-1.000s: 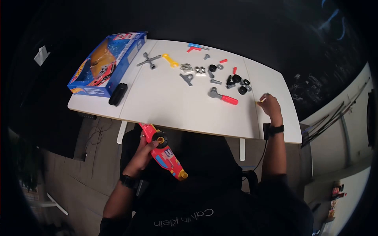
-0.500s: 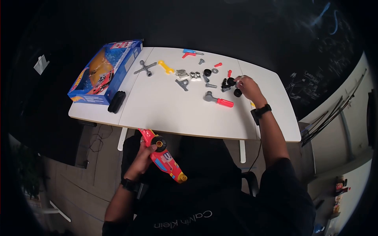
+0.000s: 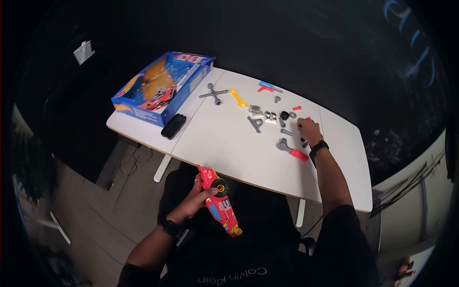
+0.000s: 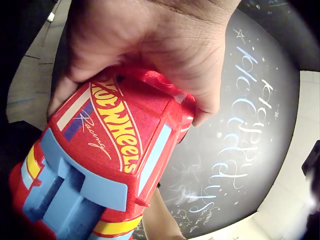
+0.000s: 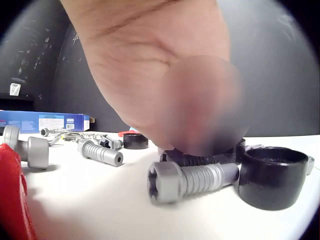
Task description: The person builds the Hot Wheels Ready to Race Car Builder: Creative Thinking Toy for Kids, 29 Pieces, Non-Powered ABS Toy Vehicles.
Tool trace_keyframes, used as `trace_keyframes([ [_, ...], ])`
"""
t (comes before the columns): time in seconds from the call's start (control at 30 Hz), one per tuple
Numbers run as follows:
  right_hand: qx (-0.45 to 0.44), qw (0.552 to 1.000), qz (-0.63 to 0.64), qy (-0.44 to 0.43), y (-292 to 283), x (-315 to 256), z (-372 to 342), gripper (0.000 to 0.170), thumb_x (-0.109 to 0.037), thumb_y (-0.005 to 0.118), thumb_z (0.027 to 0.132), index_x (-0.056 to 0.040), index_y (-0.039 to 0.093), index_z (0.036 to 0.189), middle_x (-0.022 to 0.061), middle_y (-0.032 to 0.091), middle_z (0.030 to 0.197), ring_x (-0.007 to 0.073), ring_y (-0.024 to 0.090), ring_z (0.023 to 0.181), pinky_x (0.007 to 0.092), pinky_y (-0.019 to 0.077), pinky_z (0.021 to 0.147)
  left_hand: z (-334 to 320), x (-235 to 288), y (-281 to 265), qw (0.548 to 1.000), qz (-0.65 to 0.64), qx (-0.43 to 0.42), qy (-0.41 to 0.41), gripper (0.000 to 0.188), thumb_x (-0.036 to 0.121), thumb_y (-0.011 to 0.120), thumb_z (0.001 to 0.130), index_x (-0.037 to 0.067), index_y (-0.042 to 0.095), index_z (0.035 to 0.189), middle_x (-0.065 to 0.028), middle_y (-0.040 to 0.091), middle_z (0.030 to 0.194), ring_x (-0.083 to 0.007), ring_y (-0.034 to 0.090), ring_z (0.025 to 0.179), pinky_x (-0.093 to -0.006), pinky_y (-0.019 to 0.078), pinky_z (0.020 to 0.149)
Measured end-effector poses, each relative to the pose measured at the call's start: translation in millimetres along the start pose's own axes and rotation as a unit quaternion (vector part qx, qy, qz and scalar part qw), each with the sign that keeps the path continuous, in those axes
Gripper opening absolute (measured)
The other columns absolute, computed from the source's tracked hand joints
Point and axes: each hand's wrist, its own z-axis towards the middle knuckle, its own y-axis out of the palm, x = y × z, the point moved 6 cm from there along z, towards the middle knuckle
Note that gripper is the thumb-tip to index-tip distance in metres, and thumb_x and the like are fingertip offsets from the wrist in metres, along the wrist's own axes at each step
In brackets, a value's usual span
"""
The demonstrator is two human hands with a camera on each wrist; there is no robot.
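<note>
My left hand (image 3: 195, 201) grips a red toy race car (image 3: 226, 213) in front of the table edge, its thumb by the black wheel on the car's side. The left wrist view shows the car's red body with Hot Wheels lettering and blue trim. My right hand (image 3: 311, 131) reaches down into the loose parts at the table's right side. Below it in the right wrist view lie a grey toy bolt (image 5: 192, 181) and a black toy wheel (image 5: 270, 182). The right fingertips are blurred there, and I cannot tell whether they hold a part.
On the white table (image 3: 229, 148) lie a toy ratchet with red handle (image 3: 299, 154), a yellow wrench (image 3: 237, 98), a grey cross wrench (image 3: 213, 93), a blue-red toy drill (image 3: 268, 86) and small grey parts. A blue box (image 3: 162, 88) and a black case (image 3: 173, 126) sit at left.
My right hand has moved from the table's right side leftward and away from me onto the loose parts. The left hand keeps its hold on the car. The head view has turned.
</note>
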Motion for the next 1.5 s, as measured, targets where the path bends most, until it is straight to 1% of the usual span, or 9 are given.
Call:
trace_keyframes([
  [0.1,0.102,0.995,-0.015,0.015,-31,-9,4,0.015,-0.015,0.062,0.097,-0.0081,0.068,0.108,0.0178,0.071,0.105,0.0376,0.071,0.103,0.0517,0.0582,0.087,2,-3,-2,0.999,0.024,0.002,-0.028,0.083,0.021,0.067,0.102,0.018,0.012,0.164,-0.0096,0.044,0.149,-0.0248,0.053,0.138,-0.0492,0.0547,0.108],
  [0.2,0.188,0.952,0.225,-0.088,-121,-73,-49,0.009,-0.003,0.064,0.096,0.0001,0.059,0.102,0.0200,0.064,0.092,0.0399,0.066,0.085,0.0483,0.0526,0.076,-2,11,6,0.998,0.060,0.007,-0.026,0.089,0.031,0.071,0.100,0.018,0.011,0.164,-0.0102,0.040,0.153,-0.0254,0.052,0.139,-0.0480,0.0563,0.105],
  [0.33,0.068,0.916,0.358,-0.171,-168,-164,-133,0.013,-0.002,0.061,0.102,-0.0020,0.060,0.115,0.0148,0.063,0.095,0.0218,0.061,0.079,0.0331,0.0511,0.074,-2,8,7,0.997,0.059,0.005,-0.053,0.089,0.041,0.072,0.098,0.016,0.014,0.161,-0.0126,0.038,0.152,-0.0268,0.049,0.141,-0.0500,0.0579,0.100],
  [0.53,-0.078,0.852,0.413,-0.313,-170,-265,-218,0.024,-0.012,0.071,0.099,-0.0020,0.063,0.119,0.0155,0.066,0.105,0.0241,0.071,0.084,0.0372,0.0569,0.077,-2,8,11,0.999,0.026,-0.001,-0.022,0.095,0.048,0.077,0.095,0.008,0.015,0.155,-0.0188,0.050,0.142,-0.0281,0.064,0.127,-0.0463,0.0609,0.096],
  [0.83,-0.121,0.863,0.367,-0.326,-161,-281,-228,0.022,-0.012,0.068,0.100,-0.0014,0.064,0.119,0.0174,0.067,0.107,0.0340,0.069,0.097,0.0420,0.0562,0.088,1,5,8,0.999,0.011,-0.006,-0.030,0.081,0.043,0.070,0.101,0.016,0.018,0.157,-0.0125,0.044,0.145,-0.0274,0.056,0.136,-0.0522,0.0584,0.101],
  [0.93,-0.080,0.866,0.335,-0.362,-154,-290,-230,0.023,-0.009,0.067,0.099,-0.0011,0.064,0.120,0.0164,0.067,0.107,0.0360,0.065,0.104,0.0433,0.0540,0.092,-2,11,11,0.999,0.048,0.014,-0.005,0.094,0.051,0.075,0.096,0.006,0.017,0.154,-0.0178,0.049,0.140,-0.0260,0.064,0.125,-0.0433,0.0623,0.091],
  [1.2,0.009,0.920,0.132,-0.370,-150,-300,-237,0.013,-0.011,0.067,0.097,-0.0019,0.072,0.104,0.0114,0.066,0.101,0.0286,0.066,0.095,0.0428,0.0544,0.083,1,4,7,0.999,0.026,0.015,-0.016,0.082,0.043,0.072,0.099,0.015,0.019,0.155,-0.0134,0.046,0.141,-0.0238,0.065,0.124,-0.0451,0.0646,0.087],
  [1.33,-0.075,0.941,0.119,-0.306,-139,-294,-236,0.016,-0.019,0.072,0.096,-0.0053,0.072,0.104,0.0096,0.065,0.095,0.0316,0.066,0.089,0.0438,0.0542,0.077,0,9,11,0.999,0.044,0.010,-0.002,0.082,0.043,0.072,0.099,0.015,0.019,0.155,-0.0138,0.047,0.141,-0.0238,0.065,0.123,-0.0453,0.0642,0.088],
  [1.5,0.124,0.887,0.248,-0.370,-149,-292,-241,0.027,-0.031,0.071,0.098,-0.0049,0.076,0.096,0.0083,0.063,0.082,0.0285,0.069,0.078,0.0380,0.0543,0.069,1,4,8,0.999,0.038,0.014,-0.014,0.092,0.048,0.075,0.096,0.004,0.017,0.153,-0.0171,0.050,0.140,-0.0232,0.063,0.126,-0.0423,0.0615,0.094],
])
